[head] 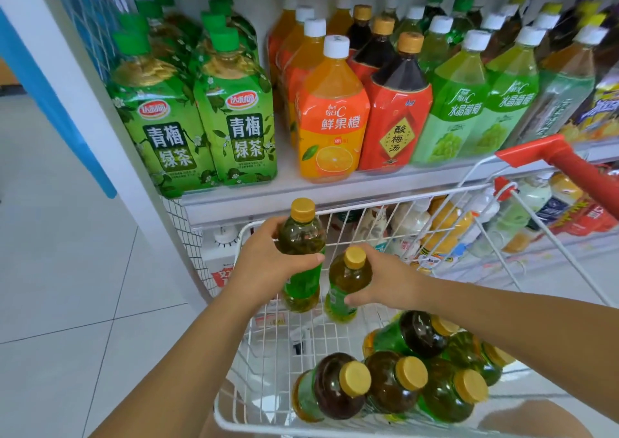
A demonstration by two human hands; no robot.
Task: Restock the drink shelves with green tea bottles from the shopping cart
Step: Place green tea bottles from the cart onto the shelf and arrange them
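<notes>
My left hand (268,263) grips a green tea bottle (301,236) with a yellow cap, upright above the front of the white wire shopping cart (445,196). Beside it, slightly lower, my right hand (385,280) grips a second green tea bottle (346,290), also upright. Several more green tea bottles (395,384) lie on their sides in the near part of the cart. The drink shelf (254,199) stands directly ahead, its edge just beyond the cart's front rim.
On the shelf stand large green plum tea bottles (197,129) at left, then orange juice (331,119), red plum drink (395,116) and pale green grape drink (465,102). A lower shelf (502,223) holds smaller drinks. The cart's red handle (562,159) is at right. White tiled floor (60,270) lies left.
</notes>
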